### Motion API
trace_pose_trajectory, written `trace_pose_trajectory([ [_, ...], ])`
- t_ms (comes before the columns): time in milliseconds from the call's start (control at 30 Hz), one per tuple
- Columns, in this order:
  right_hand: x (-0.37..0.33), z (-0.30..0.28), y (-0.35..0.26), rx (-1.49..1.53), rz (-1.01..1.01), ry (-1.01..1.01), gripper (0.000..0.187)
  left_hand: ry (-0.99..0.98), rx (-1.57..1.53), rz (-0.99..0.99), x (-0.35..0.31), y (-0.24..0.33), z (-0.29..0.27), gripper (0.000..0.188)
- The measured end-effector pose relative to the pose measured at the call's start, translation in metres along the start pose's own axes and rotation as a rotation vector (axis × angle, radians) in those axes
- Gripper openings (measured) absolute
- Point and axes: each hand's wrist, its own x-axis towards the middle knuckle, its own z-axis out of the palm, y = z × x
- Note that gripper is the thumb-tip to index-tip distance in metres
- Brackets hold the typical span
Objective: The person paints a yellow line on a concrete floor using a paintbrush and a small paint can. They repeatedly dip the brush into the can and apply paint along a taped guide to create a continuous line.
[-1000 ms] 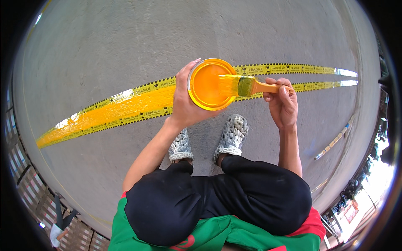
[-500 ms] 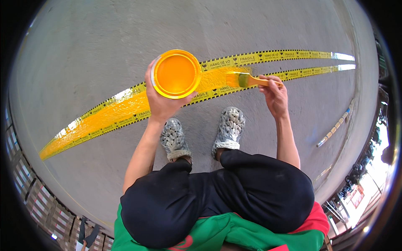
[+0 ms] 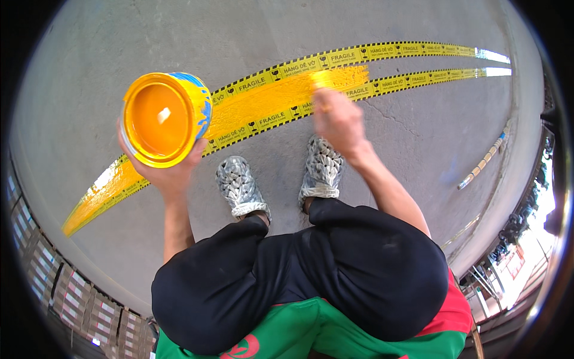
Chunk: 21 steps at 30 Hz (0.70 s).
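Note:
My left hand [image 3: 173,176] is wrapped round an open paint can [image 3: 201,99], raised at the left and tilted so its mouth faces me. Yellow-orange paint [image 3: 152,122] lies inside, and drips have run over the blue-marked wall. My right hand [image 3: 341,122], smeared by motion, grips a paintbrush [image 3: 321,81]; its handle is mostly hidden by the fingers. The bristles touch a wet yellow stripe [image 3: 257,105] on the concrete, between an upper strip of yellow printed tape [image 3: 347,57] and a lower strip of tape [image 3: 418,78]. The stripe stops just right of the brush.
Two grey clog-style shoes, the left [image 3: 239,182] and the right [image 3: 323,167], stand just below the lower tape. A banded stick [image 3: 483,161] lies on the floor at the right. Stacked cartons [image 3: 72,293] line the lower left edge. Bare concrete [image 3: 430,131] shows beyond the tapes.
The can has moved left and tipped toward me. My right hand and the brush have shifted left and up along the stripe, which now reaches slightly farther right between the tapes.

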Motion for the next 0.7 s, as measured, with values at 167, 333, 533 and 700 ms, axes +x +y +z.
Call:
trace_pose_trajectory([
  [167, 0.007, 0.055, -0.069, 0.832, 0.340, -0.156, 0.018, 0.053, 0.057, 0.048, 0.009, 0.001, -0.008, 0.109],
  [333, -0.002, 0.002, 0.014, 0.541, 0.650, 0.000, 0.020, 0.038, 0.074, 0.062, 0.005, -0.002, -0.011, 0.112],
  [533, -0.021, -0.080, 0.108, -0.176, 0.386, 0.180, 0.015, 0.055, -0.026, -0.023, 0.001, -0.003, -0.001, 0.113],
  [700, -0.007, 0.001, 0.015, -0.033, 0.048, 0.005, 0.017, 0.042, 0.043, 0.005, 0.005, 0.001, 0.004, 0.113],
])
